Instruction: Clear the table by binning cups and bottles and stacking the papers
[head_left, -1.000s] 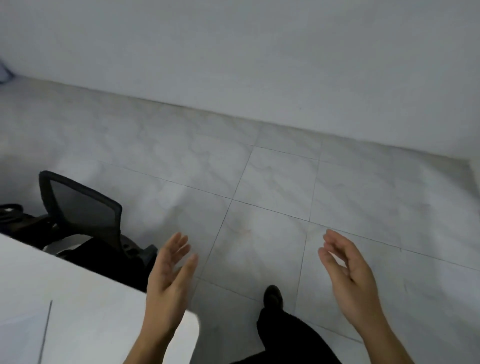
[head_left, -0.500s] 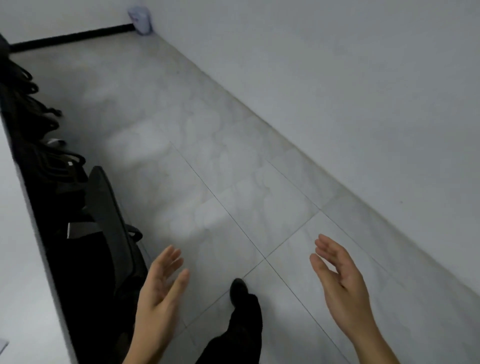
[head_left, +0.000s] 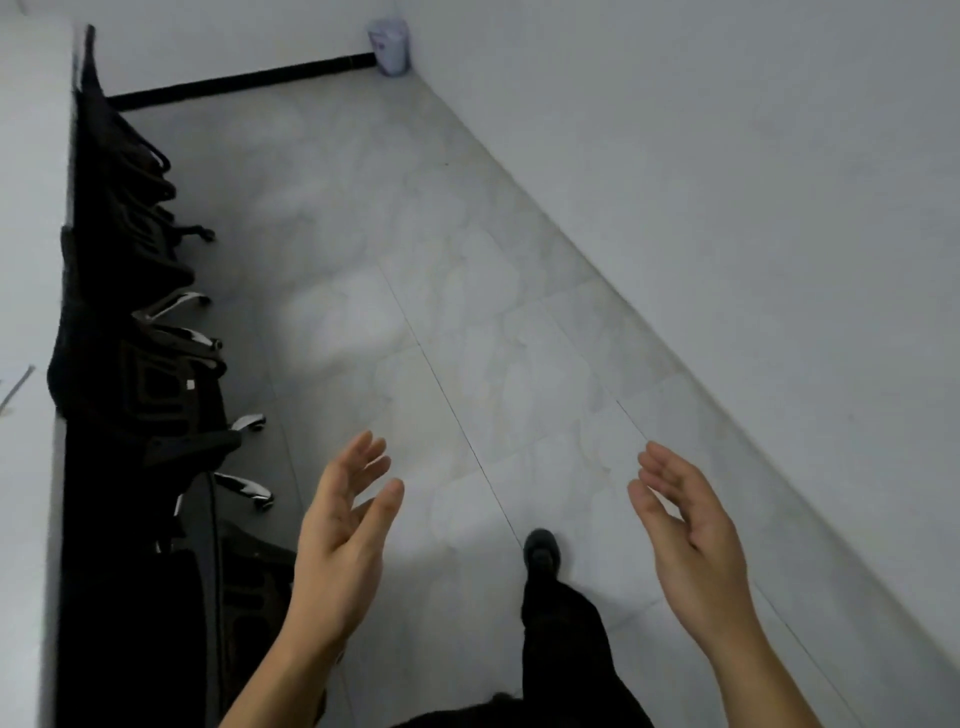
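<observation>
My left hand (head_left: 343, 540) and my right hand (head_left: 691, 535) are raised in front of me over the floor, palms facing each other, fingers straight, and both hold nothing. A small bin (head_left: 389, 47) with a white liner stands in the far corner of the room, where the two walls meet. The white table (head_left: 26, 312) runs along the left edge of the view. A paper edge (head_left: 15, 387) shows on it. No cups or bottles are in view.
Several black office chairs (head_left: 140, 338) with chrome legs are pushed in along the table's right side. A white wall (head_left: 727, 182) bounds the tiled aisle (head_left: 415, 260) on the right. My dark trouser leg and shoe (head_left: 543, 558) are in the aisle.
The view has swung left, from the wall and floor to looking down the aisle; the bin in the corner has come into sight. Both hands stay raised and empty.
</observation>
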